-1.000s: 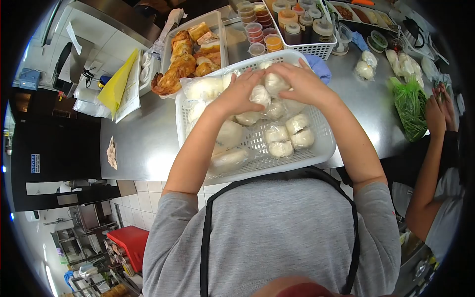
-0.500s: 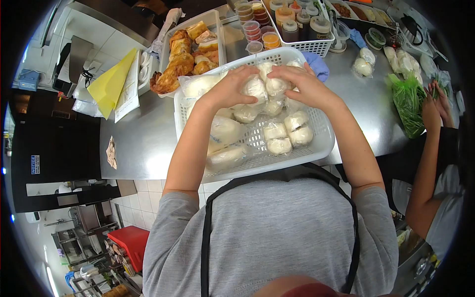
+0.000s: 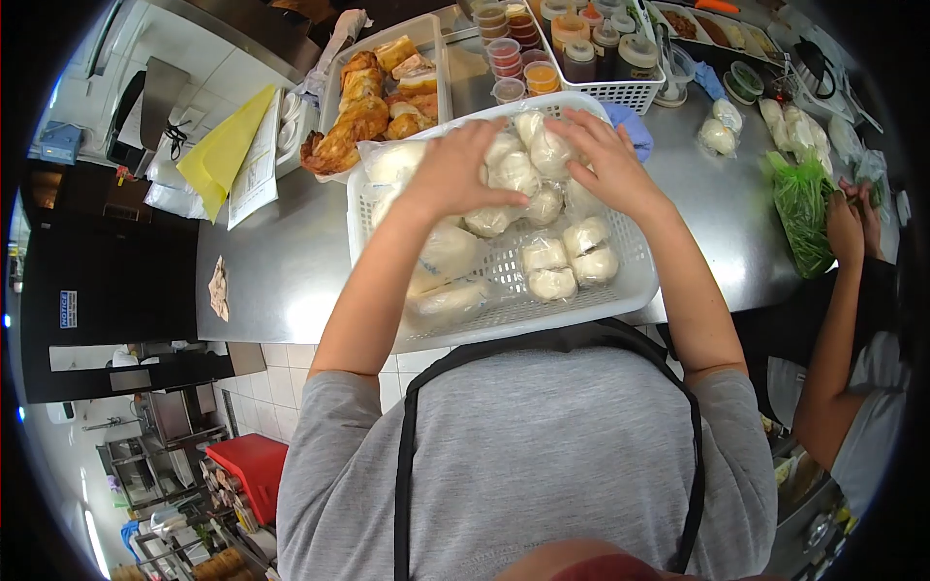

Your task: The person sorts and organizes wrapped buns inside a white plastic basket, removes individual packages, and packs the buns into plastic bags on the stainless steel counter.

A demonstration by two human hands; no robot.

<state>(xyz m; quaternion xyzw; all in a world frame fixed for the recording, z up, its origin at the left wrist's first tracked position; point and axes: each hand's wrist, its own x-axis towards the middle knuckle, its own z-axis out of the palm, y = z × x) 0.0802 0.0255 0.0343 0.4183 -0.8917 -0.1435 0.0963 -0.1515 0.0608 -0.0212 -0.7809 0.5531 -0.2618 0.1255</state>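
A white perforated plastic basket (image 3: 635, 281) stands before me on the steel counter. Inside it are clear plastic bags of white, round, bun-like pieces. My left hand (image 3: 463, 174) is over the left bags, its fingers spread and its thumb apart, with nothing gripped. On the other side, my right hand (image 3: 612, 165) is also open, fingers and thumb apart beside a bag of white rounds (image 3: 548, 155); whether it touches the plastic, I cannot tell. Another bag of white rounds (image 3: 570, 259) lies at the basket's near right. Longer white bagged pieces (image 3: 450, 298) lie near left.
A tray of roasted meat (image 3: 358, 121) stands behind left, beside sauce cups (image 3: 506, 58) and a bottle basket (image 3: 630, 95). A blue cloth (image 3: 630, 131) touches the basket. At right, a co-worker's hands (image 3: 852, 223) hold a bag of greens (image 3: 802, 218).
My hands have moved apart: the left shifted left and down, the right moved right. More of the bagged white rounds shows between them. The whole view has shifted slightly.
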